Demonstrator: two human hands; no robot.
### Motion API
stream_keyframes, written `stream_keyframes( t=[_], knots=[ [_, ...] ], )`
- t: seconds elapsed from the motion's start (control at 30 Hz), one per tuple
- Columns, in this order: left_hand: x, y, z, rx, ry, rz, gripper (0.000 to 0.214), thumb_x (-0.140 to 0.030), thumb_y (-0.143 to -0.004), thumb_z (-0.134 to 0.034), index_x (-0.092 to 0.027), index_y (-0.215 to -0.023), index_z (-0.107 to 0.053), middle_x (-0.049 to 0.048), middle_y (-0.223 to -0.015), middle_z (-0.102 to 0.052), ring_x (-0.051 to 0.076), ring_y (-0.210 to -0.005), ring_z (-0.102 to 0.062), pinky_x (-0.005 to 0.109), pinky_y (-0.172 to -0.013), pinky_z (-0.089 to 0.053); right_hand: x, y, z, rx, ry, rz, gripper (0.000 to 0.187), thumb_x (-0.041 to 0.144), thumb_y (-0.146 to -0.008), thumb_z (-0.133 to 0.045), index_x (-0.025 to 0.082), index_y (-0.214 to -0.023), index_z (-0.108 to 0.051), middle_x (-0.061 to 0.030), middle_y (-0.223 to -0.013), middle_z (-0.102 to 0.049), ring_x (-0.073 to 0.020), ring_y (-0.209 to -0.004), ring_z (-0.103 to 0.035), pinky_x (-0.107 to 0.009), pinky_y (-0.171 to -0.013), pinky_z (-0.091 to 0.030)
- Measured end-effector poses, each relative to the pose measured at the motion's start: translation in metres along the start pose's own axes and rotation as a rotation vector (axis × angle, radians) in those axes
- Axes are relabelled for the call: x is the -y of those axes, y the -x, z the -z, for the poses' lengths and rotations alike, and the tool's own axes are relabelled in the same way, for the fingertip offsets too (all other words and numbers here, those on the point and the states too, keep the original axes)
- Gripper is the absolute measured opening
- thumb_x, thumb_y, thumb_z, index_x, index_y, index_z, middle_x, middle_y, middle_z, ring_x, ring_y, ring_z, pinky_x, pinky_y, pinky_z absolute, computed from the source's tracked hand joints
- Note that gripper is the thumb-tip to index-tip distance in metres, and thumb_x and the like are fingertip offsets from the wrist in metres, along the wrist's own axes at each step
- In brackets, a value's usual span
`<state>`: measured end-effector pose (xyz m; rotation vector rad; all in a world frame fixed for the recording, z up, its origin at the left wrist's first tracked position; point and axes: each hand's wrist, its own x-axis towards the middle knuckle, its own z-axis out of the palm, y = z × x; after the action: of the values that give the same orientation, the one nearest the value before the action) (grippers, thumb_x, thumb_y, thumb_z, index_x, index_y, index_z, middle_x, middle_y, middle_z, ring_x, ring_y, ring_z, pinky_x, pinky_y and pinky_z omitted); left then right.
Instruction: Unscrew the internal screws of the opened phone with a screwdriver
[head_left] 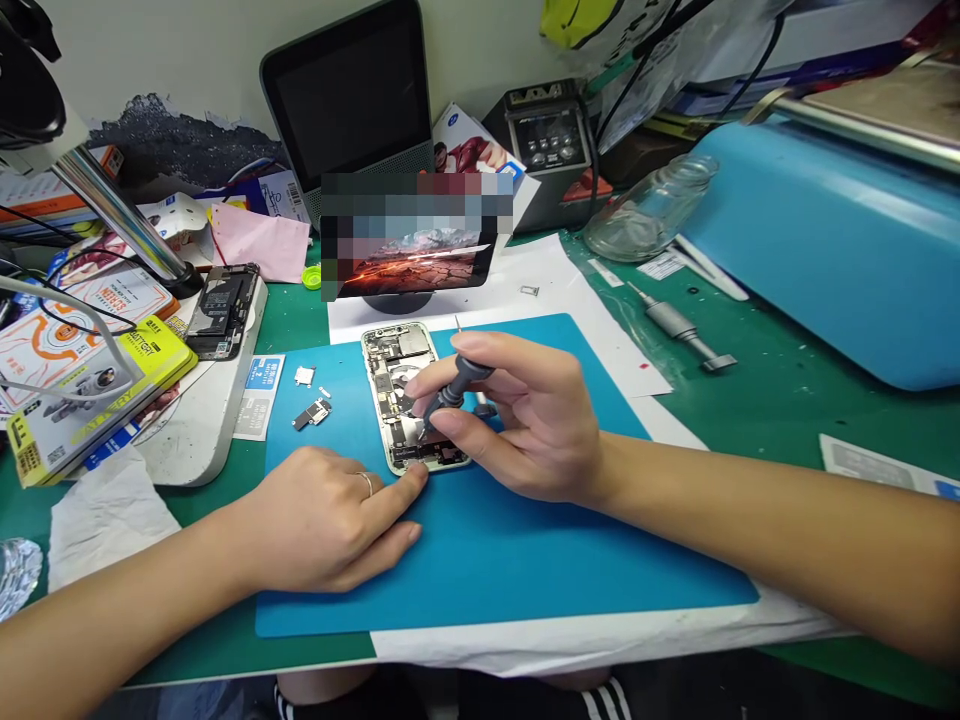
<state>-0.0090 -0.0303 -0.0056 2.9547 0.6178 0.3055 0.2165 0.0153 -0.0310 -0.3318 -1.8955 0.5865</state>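
An opened smartphone point(390, 375) with its inner parts exposed lies on the blue mat point(510, 560). My right hand point(536, 420) grips a dark grey screwdriver point(452, 388) between thumb and fingers, tilted over the lower part of the phone. Its tip is down by the phone's lower end; whether it touches a screw I cannot tell. My left hand point(322, 520) holds nothing. Its index finger stretches out and rests on the phone's bottom edge, while the other fingers are bent. Left of the phone lie a dark metal plate point(312, 414) and a silver piece point(304, 375).
Behind the phone a device with a lit screen point(427, 255) stands below a dark display point(349, 100). Another screwdriver point(682, 325) and a glass jar point(652, 210) are at right. At left, battery boxes point(105, 400) and a second opened phone point(225, 310) sit by a lamp post point(124, 215).
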Motion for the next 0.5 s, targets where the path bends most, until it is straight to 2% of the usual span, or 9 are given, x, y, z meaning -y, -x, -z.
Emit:
stream_keyframes(
  t=[0.5],
  knots=[
    [0.0002, -0.0007, 0.0003, -0.001, 0.002, -0.004, 0.036, -0.03, -0.105, -0.044, -0.005, -0.127, -0.056, -0.0006, -0.069, -0.067, 0.018, -0.052, -0.061, 0.035, -0.045, -0.044, -0.0009, 0.0004, -0.0008, -0.001, 0.029, 0.0, 0.056, 0.01, -0.096, -0.056, 0.026, -0.146, -0.036, -0.0072, -0.119, -0.069, -0.0143, -0.1, -0.073, -0.026, -0.078, -0.066]
  ],
)
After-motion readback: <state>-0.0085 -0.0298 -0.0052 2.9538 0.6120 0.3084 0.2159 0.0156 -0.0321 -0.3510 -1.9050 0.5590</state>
